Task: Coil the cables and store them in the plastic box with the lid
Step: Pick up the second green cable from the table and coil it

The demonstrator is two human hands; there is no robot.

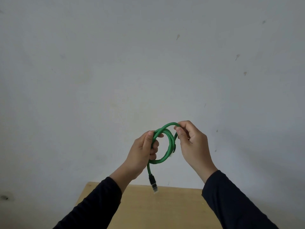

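A green cable (170, 146) is wound into a small loop held up in the air in front of the wall. My left hand (143, 154) grips the left side of the loop. My right hand (192, 142) pinches the top right of the loop between thumb and fingers. One end of the cable hangs down below my left hand and carries a black plug with a clear tip (153, 185). The plastic box and its lid are out of view.
A light wooden table (165, 209) lies below my hands, its far edge against a pale grey wall (115, 63) with a few small marks. Dark sleeves cover both forearms.
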